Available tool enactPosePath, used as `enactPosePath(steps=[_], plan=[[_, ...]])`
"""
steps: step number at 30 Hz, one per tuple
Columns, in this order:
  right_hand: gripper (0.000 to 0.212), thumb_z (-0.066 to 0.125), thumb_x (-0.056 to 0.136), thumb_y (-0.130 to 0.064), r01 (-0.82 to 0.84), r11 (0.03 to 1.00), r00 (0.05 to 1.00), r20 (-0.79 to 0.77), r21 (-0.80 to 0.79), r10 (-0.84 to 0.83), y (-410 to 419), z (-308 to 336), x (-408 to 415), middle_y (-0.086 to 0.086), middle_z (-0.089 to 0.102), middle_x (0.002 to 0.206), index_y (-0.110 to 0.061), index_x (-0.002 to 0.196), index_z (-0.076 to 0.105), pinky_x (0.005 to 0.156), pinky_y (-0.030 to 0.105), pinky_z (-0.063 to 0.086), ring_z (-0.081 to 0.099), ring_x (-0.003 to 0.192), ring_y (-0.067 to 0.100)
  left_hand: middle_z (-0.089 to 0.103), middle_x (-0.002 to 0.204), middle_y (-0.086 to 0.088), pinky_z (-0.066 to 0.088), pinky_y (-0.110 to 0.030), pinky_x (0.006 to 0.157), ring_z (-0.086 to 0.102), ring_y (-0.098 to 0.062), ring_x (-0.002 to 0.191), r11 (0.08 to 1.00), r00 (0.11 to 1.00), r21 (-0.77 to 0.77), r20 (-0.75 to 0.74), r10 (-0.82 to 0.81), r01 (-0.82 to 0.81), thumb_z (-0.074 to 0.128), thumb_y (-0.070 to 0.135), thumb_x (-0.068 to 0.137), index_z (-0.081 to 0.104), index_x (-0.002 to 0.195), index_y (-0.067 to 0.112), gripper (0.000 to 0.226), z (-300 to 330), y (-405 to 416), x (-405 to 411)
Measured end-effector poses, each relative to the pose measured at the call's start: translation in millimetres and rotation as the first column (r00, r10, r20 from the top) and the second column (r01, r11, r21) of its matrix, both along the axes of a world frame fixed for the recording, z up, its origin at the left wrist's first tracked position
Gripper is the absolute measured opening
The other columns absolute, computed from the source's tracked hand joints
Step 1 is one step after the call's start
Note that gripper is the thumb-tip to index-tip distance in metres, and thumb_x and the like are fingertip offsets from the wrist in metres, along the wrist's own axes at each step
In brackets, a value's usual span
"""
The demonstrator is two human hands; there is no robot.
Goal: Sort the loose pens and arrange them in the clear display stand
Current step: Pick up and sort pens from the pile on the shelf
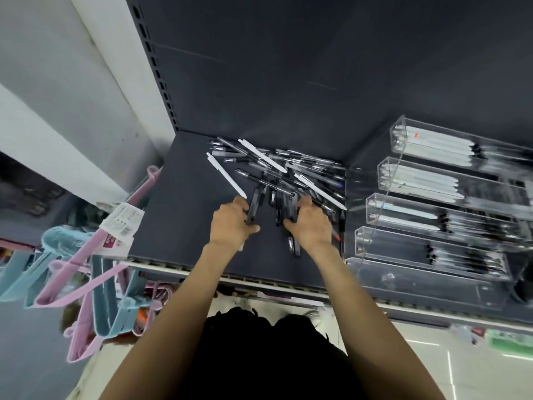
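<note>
Both hands gather dark pens at the near edge of the pile.

The left hand (232, 223) curls round a few black pens (253, 207); the right hand (310, 223) grips another bunch (290, 207). Beyond them the loose pile of pens (277, 168) sprawls over the dark shelf (178, 197), white ones mixed in. The clear display stand (432, 215) sits just to the right, its tiers partly filled.

Dim, even light; motion blur and wide-angle bending toward the edges.

Both hands (235, 223) (310, 223) among loose pens (277, 168); stand (427, 249) alongside
</note>
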State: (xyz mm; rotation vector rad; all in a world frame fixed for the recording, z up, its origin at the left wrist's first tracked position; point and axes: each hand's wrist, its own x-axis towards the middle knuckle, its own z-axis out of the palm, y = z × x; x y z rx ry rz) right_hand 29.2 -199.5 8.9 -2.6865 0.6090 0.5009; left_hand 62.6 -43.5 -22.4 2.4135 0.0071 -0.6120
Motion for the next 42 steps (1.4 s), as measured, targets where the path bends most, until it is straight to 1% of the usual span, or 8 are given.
enactPosePath(steps=[15,19,26,30,33,37,40,42], plan=[[0.026,0.057,0.093,-0.027,-0.04,0.995,0.999,-0.02,-0.092,0.038,-29,-3,3,0.017,0.065,0.104,-0.004,0.105,0.057,0.08,0.035,0.047,0.061,0.099,0.034,0.071,0.088,0.008,0.052,-0.029,0.077,0.067,-0.014,0.085,0.995,0.992,0.045,0.086,-0.089,0.085,0.073,0.016,0.077,0.065,0.089,0.022,0.015,3,36,-4],[0.025,0.053,0.095,-0.027,-0.1,0.973,0.99,0.075,-0.207,0.118,-25,2,13,0.016,0.067,0.099,-0.005,0.106,0.059,0.072,0.033,0.047,0.063,0.095,0.033,0.07,0.093,0.007,0.052,-0.03,0.076,0.066,-0.016,0.086,0.991,0.981,0.063,0.148,-0.126,0.117,0.066,0.017,0.083,0.065,0.094,0.022,0.013,4,34,-5],[0.021,0.05,0.096,-0.012,-0.177,0.924,0.984,-0.03,-0.338,0.178,-10,-4,32,0.015,0.067,0.104,-0.004,0.113,0.06,0.075,0.034,0.051,0.065,0.097,0.031,0.059,0.104,-0.006,0.045,-0.031,0.079,0.062,-0.026,0.088,0.969,0.964,0.074,0.107,-0.243,0.235,0.054,0.013,0.09,0.065,0.104,0.014,0.018,7,34,-5],[0.018,0.059,0.09,-0.021,-0.122,0.976,0.99,-0.088,-0.18,0.108,-26,9,14,0.012,0.066,0.094,-0.005,0.097,0.063,0.072,0.028,0.046,0.064,0.093,0.03,0.055,0.097,-0.003,0.046,-0.027,0.072,0.066,-0.02,0.073,0.982,0.983,-0.068,-0.052,-0.178,0.175,0.047,0.014,0.094,0.06,0.096,0.014,0.014,16,51,-7],[0.017,0.064,0.087,-0.023,0.073,0.978,0.995,-0.078,0.197,-0.059,-43,26,-13,0.004,0.069,0.074,-0.007,0.08,0.064,0.071,0.028,0.055,0.068,0.072,0.019,0.063,0.086,0.001,0.044,-0.019,0.054,0.059,-0.009,0.055,0.957,0.984,-0.289,-0.169,-0.049,-0.002,0.046,0.015,0.096,0.06,0.096,0.018,0.014,27,59,-12],[0.009,0.065,0.088,-0.014,0.257,0.668,0.964,-0.138,0.698,-0.227,-45,48,-42,0.002,0.067,0.074,-0.006,0.084,0.066,0.059,0.019,0.053,0.065,0.067,0.013,0.058,0.07,0.001,0.032,-0.014,0.042,0.039,-0.005,0.041,0.824,0.97,-0.536,-0.234,0.061,-0.182,0.041,0.009,0.097,0.063,0.104,0.019,0.025,41,38,-14],[0.007,0.062,0.088,-0.01,0.361,0.389,0.906,-0.22,0.847,-0.362,-44,44,-38,0.003,0.068,0.083,-0.006,0.089,0.068,0.057,0.017,0.051,0.063,0.072,0.01,0.051,0.065,0.003,0.03,-0.018,0.043,0.036,-0.008,0.044,0.734,0.961,-0.645,-0.273,0.038,-0.212,0.038,0.008,0.097,0.063,0.112,0.018,0.031,52,13,-15],[0.009,0.06,0.089,-0.008,0.39,0.31,0.874,-0.243,0.867,-0.421,-44,41,-26,0.004,0.068,0.087,-0.009,0.091,0.068,0.056,0.015,0.05,0.062,0.074,0.009,0.053,0.068,0.002,0.036,-0.019,0.047,0.042,-0.009,0.048,0.687,0.956,-0.693,-0.292,0.008,-0.218,0.037,0.007,0.097,0.063,0.112,0.017,0.031,58,0,-14]])
